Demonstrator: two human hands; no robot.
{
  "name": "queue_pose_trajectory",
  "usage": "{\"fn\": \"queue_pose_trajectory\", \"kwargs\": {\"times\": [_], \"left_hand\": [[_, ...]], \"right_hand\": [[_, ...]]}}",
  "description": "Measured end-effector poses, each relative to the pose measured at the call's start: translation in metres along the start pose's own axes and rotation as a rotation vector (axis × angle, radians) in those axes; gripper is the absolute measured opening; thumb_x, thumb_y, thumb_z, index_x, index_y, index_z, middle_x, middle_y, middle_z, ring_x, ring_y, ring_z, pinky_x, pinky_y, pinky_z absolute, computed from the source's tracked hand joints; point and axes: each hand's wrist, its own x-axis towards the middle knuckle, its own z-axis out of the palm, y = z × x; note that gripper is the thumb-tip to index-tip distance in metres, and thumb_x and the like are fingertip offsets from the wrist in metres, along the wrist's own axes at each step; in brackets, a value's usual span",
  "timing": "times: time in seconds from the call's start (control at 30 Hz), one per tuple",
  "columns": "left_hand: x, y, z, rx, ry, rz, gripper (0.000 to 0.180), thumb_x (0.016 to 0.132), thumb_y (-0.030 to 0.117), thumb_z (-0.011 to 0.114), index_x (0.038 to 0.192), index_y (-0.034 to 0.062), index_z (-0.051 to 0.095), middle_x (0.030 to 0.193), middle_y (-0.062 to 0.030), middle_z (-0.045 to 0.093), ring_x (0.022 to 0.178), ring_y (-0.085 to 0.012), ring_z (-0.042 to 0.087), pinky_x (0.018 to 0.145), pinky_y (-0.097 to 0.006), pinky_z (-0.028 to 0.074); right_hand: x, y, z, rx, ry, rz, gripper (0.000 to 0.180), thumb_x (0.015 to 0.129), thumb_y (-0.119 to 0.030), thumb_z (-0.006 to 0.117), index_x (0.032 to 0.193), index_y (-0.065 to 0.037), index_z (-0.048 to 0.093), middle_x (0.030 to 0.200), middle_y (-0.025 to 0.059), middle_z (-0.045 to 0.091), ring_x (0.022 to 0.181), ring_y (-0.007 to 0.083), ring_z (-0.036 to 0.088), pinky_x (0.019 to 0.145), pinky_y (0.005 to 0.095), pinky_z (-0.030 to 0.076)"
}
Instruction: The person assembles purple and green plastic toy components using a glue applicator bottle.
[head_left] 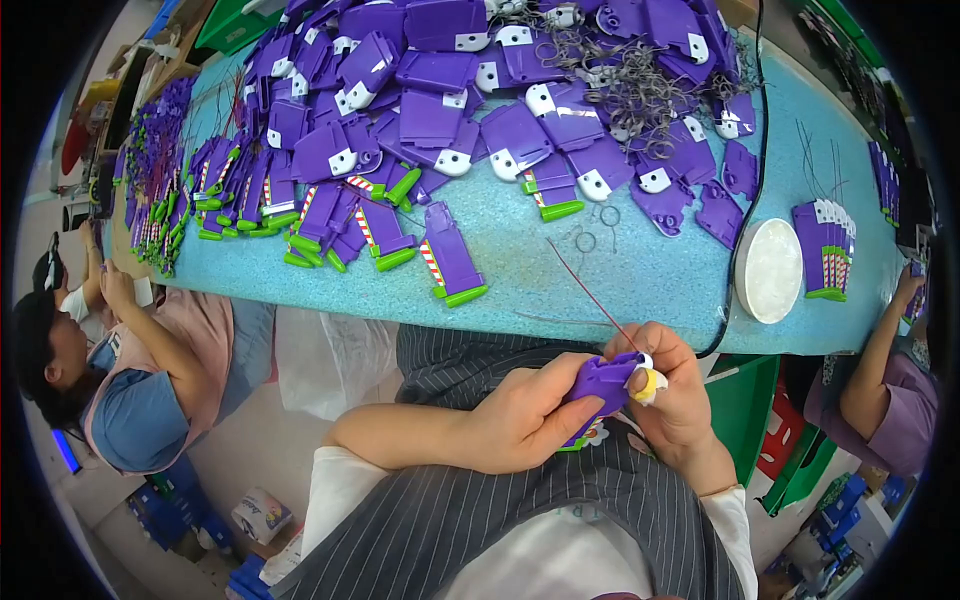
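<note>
Just off the table's near edge, my left hand [535, 412] grips a purple plastic wing-shaped part [598, 380] between thumb and fingers. At the part's white corner, my right hand [680, 405] is closed on it; a yellow and white wrap [648, 387] covers a fingertip there. A thin red wire [582, 285] runs from the part up and leftward over the table. The fingers partly hide the part. Closest on the tabletop lies a purple piece [450, 250] with a green tip and a red-and-white striped edge. Beyond my hands are two loose wire rings [586, 241].
Purple parts [435, 115] with white corners are heaped at the back, a tangle of grey wire springs [640, 90] on top. A white round dish [768, 270], a black cable [762, 150] and fanned purple pieces [825, 245] are at right. Co-workers sit either side.
</note>
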Motion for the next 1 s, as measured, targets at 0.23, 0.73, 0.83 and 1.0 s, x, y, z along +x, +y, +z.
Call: {"fn": "queue_pose_trajectory", "kwargs": {"times": [0.23,0.73,0.83,1.0], "left_hand": [[-0.001,-0.002,0.001,-0.035,-0.035,-0.041,0.023,0.089,0.006,0.053,0.108,-0.0013,0.044,0.074,-0.01,0.059,0.059,-0.0193,0.059,0.053,-0.029,0.043],[0.024,0.007,-0.03,-0.336,0.29,0.077,0.023,0.087,0.004,0.058,0.108,-0.0029,0.05,0.097,-0.0071,0.059,0.086,-0.0113,0.056,0.075,-0.026,0.045],[0.015,-0.002,-0.021,-0.359,0.346,0.076,0.024,0.089,0.007,0.057,0.11,-0.003,0.049,0.098,-0.0053,0.058,0.088,-0.009,0.054,0.077,-0.024,0.044],[0.009,-0.009,-0.019,-0.494,0.335,-0.056,0.026,0.09,0.011,0.058,0.11,-0.0026,0.049,0.096,-0.0041,0.059,0.089,-0.0078,0.054,0.079,-0.024,0.044]], "right_hand": [[-0.005,-0.01,0.0,-0.368,-0.091,-0.269,0.02,0.075,-0.003,0.07,0.082,-0.006,0.052,0.08,0.003,0.048,0.071,0.0116,0.046,0.063,0.0244,0.037],[-0.006,-0.027,0.002,-1.1,0.005,-0.38,0.027,0.074,-0.013,0.073,0.092,0.0,0.058,0.064,0.0042,0.052,0.046,0.0107,0.043,0.044,0.0252,0.033],[-0.01,-0.02,-0.001,-1.103,0.012,-0.359,0.018,0.077,-0.01,0.069,0.089,0.0,0.059,0.061,0.0044,0.051,0.048,0.0118,0.046,0.045,0.0263,0.035],[-0.015,-0.01,-0.004,-0.978,-0.048,-0.304,0.012,0.08,-0.005,0.062,0.088,0.002,0.059,0.068,0.0077,0.057,0.049,0.0132,0.051,0.046,0.0259,0.038]]}}
